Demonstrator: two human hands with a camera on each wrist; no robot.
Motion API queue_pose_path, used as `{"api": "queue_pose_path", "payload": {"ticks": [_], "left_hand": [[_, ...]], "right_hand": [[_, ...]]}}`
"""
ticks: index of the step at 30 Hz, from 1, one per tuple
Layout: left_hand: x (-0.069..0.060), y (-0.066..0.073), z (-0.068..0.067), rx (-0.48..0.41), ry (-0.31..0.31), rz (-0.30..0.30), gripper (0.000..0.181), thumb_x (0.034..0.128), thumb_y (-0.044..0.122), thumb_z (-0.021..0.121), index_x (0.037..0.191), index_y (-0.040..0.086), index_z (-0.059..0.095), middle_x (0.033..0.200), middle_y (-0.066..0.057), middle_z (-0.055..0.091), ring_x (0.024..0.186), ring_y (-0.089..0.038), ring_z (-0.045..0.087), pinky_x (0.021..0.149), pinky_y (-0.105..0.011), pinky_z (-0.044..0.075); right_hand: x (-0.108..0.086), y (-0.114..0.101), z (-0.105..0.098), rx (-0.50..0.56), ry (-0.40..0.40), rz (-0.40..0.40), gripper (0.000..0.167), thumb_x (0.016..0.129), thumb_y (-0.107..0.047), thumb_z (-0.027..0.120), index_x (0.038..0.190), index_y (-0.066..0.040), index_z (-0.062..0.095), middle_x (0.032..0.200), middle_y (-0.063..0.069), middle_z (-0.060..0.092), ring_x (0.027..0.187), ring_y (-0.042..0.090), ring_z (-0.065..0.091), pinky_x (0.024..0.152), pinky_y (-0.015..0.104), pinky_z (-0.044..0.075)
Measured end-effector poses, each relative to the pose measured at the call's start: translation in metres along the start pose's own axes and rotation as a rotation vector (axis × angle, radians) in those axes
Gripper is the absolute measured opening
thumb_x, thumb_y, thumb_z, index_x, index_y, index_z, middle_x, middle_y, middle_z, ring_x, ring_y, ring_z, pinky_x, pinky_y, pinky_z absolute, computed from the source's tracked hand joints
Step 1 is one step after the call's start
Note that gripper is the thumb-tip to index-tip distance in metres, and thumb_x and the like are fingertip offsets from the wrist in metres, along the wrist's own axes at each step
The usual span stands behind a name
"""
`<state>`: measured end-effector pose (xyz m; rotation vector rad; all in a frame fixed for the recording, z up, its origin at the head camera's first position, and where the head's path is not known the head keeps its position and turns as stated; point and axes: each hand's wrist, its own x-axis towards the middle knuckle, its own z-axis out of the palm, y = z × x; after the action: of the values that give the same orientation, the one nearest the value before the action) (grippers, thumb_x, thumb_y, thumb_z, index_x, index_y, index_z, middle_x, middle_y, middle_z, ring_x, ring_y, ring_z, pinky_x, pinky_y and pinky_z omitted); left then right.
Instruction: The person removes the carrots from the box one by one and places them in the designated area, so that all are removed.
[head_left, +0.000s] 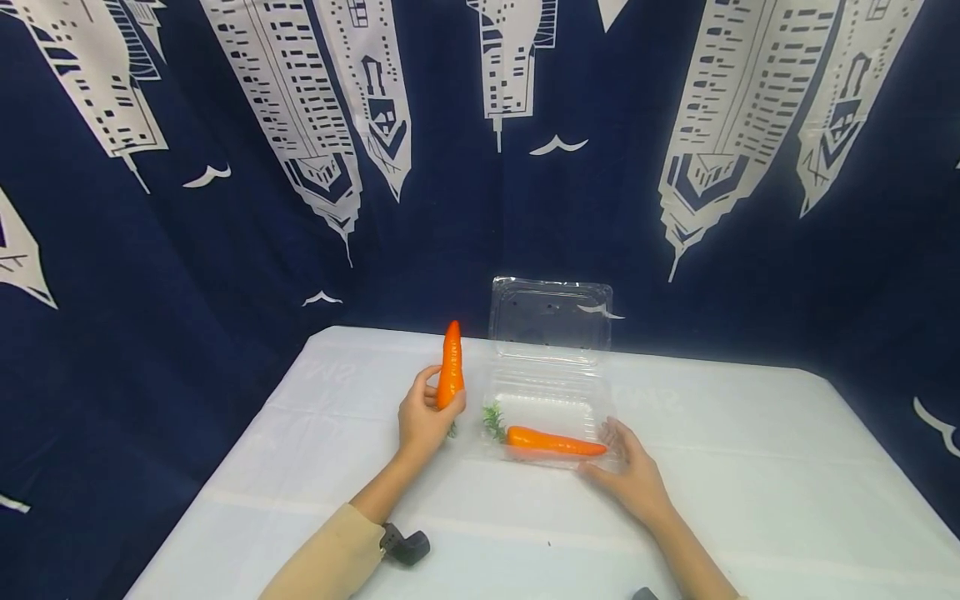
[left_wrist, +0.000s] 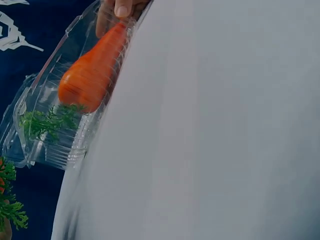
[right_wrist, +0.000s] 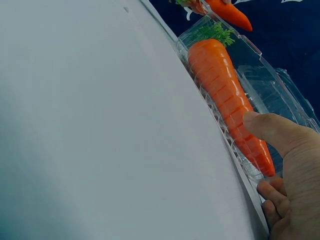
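Note:
My left hand (head_left: pixel 424 423) grips an orange carrot (head_left: pixel 452 367) with its tip pointing up, left of a clear plastic clamshell box (head_left: pixel 551 390). Green leaves (left_wrist: pixel 14 212) of that carrot show at the left wrist view's edge. A second carrot (head_left: pixel 557 442) lies lengthwise along the near side inside the box, its leafy top (head_left: pixel 493 421) to the left. The box's right end is held by my right hand (head_left: pixel 636 482). In the right wrist view, the thumb (right_wrist: pixel 270 127) presses the near wall, while other fingers (right_wrist: pixel 275 200) curl at the end, partly hidden.
The box's hinged lid (head_left: pixel 551 317) stands raised at the back. A white cloth (head_left: pixel 510 533) covers the table, whose far edge lies just behind the box. Beyond hangs a dark blue curtain (head_left: pixel 450 242) with white building prints. A dark camera (head_left: pixel 405 546) sits at my left wrist.

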<state>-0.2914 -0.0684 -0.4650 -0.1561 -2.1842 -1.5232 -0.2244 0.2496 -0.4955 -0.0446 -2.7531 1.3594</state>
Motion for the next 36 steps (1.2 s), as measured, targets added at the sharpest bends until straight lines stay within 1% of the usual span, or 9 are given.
{"api": "queue_pose_path", "payload": {"ticks": [5,10,13,15,17,19,25,31,36], "left_hand": [[-0.005,-0.005,-0.009,0.051,-0.015,-0.006,0.05,0.079,0.023,0.078,0.124,0.011,0.059,0.076,-0.003,0.06,0.061,-0.015,0.059,0.052,-0.03,0.052],[-0.008,-0.008,-0.017,0.132,-0.051,-0.024,0.048,0.0784,0.025,0.077,0.121,0.008,0.06,0.071,-0.002,0.061,0.056,-0.012,0.058,0.05,-0.029,0.05],[-0.009,-0.01,-0.021,0.167,-0.097,-0.047,0.049,0.0784,0.025,0.077,0.121,0.008,0.06,0.068,0.0,0.061,0.053,-0.012,0.057,0.049,-0.029,0.049],[-0.009,-0.012,-0.023,0.189,-0.133,-0.05,0.049,0.0787,0.025,0.076,0.121,0.007,0.06,0.067,0.001,0.062,0.052,-0.011,0.056,0.049,-0.029,0.048],[-0.01,-0.012,-0.024,0.212,-0.168,-0.052,0.049,0.0793,0.025,0.075,0.122,0.006,0.06,0.066,0.001,0.063,0.052,-0.011,0.055,0.05,-0.029,0.048],[-0.01,-0.012,-0.025,0.251,-0.192,-0.05,0.049,0.0795,0.027,0.074,0.122,0.006,0.06,0.067,0.002,0.063,0.053,-0.011,0.055,0.051,-0.029,0.047],[-0.011,-0.013,-0.029,0.399,-0.248,-0.041,0.052,0.0778,0.031,0.072,0.121,0.006,0.06,0.067,0.002,0.057,0.056,-0.013,0.05,0.053,-0.029,0.043],[-0.011,-0.012,-0.029,0.475,-0.281,-0.015,0.053,0.0767,0.032,0.072,0.12,0.005,0.06,0.065,0.003,0.055,0.053,-0.013,0.049,0.05,-0.028,0.041],[-0.01,-0.012,-0.028,0.54,-0.319,-0.016,0.052,0.0763,0.036,0.07,0.118,0.007,0.062,0.063,0.004,0.055,0.053,-0.014,0.049,0.048,-0.029,0.04]], "right_hand": [[0.0,-0.001,0.0,0.005,-0.002,-0.007,0.095,0.08,-0.039,0.08,0.151,-0.004,0.028,0.152,0.02,0.036,0.14,0.042,0.027,0.109,0.059,0.024],[0.0,-0.001,0.0,0.006,-0.002,-0.003,0.095,0.08,-0.039,0.08,0.151,-0.005,0.027,0.152,0.019,0.035,0.14,0.042,0.026,0.11,0.059,0.024],[0.001,-0.001,0.0,0.007,-0.006,0.001,0.096,0.079,-0.04,0.08,0.151,-0.005,0.027,0.153,0.019,0.034,0.141,0.042,0.025,0.11,0.059,0.023],[0.0,-0.001,0.0,0.005,-0.008,0.007,0.097,0.079,-0.041,0.08,0.151,-0.005,0.027,0.154,0.019,0.033,0.141,0.042,0.025,0.11,0.059,0.022],[0.0,-0.001,-0.001,0.006,-0.009,0.009,0.097,0.079,-0.041,0.08,0.152,-0.004,0.026,0.154,0.019,0.032,0.141,0.042,0.024,0.11,0.059,0.022],[0.0,-0.001,-0.001,0.007,-0.008,0.009,0.097,0.079,-0.04,0.08,0.152,-0.004,0.026,0.154,0.019,0.032,0.141,0.042,0.024,0.11,0.059,0.022],[-0.001,0.0,-0.001,0.011,-0.012,0.009,0.097,0.079,-0.04,0.08,0.152,-0.004,0.026,0.155,0.02,0.03,0.141,0.043,0.024,0.11,0.06,0.022],[-0.001,-0.001,-0.002,0.012,-0.014,0.011,0.097,0.079,-0.04,0.08,0.152,-0.004,0.026,0.155,0.02,0.029,0.141,0.043,0.024,0.11,0.06,0.022],[-0.001,0.0,-0.002,0.009,-0.012,0.01,0.097,0.079,-0.04,0.08,0.152,-0.004,0.026,0.155,0.021,0.029,0.141,0.044,0.024,0.11,0.06,0.021]]}}
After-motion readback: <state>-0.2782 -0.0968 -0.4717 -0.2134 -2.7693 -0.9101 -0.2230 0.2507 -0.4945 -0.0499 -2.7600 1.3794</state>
